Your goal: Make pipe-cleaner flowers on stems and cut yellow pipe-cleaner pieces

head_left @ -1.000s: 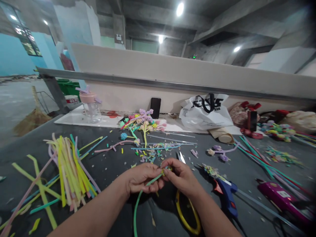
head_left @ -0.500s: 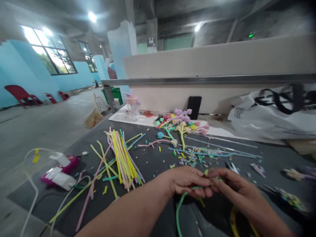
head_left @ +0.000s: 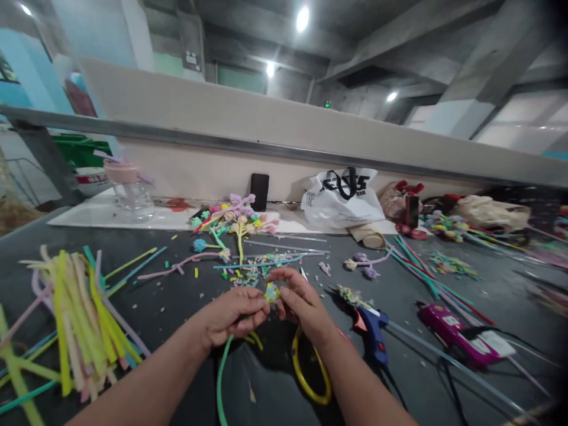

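Note:
My left hand (head_left: 233, 313) and my right hand (head_left: 299, 305) meet over the dark table. Both pinch a small yellow and blue flower head (head_left: 271, 292) at the tip of a green stem strip (head_left: 220, 373) that curves down toward me from under my left hand. A yellow-handled pair of scissors (head_left: 310, 378) lies under my right wrist. Its blades show beyond my fingers.
A bundle of yellow, pink and green strips (head_left: 80, 313) lies left. Finished flowers (head_left: 235, 222) and coloured scraps (head_left: 252, 269) sit ahead. A blue glue gun (head_left: 373, 331) and a magenta glue gun (head_left: 452, 334) lie right. A white bag (head_left: 341, 198), a phone (head_left: 260, 190) and a jar (head_left: 131, 189) stand behind.
The view swung left, then back right. My hands stay together on the stem, and the small flower head now shows more plainly between my fingertips.

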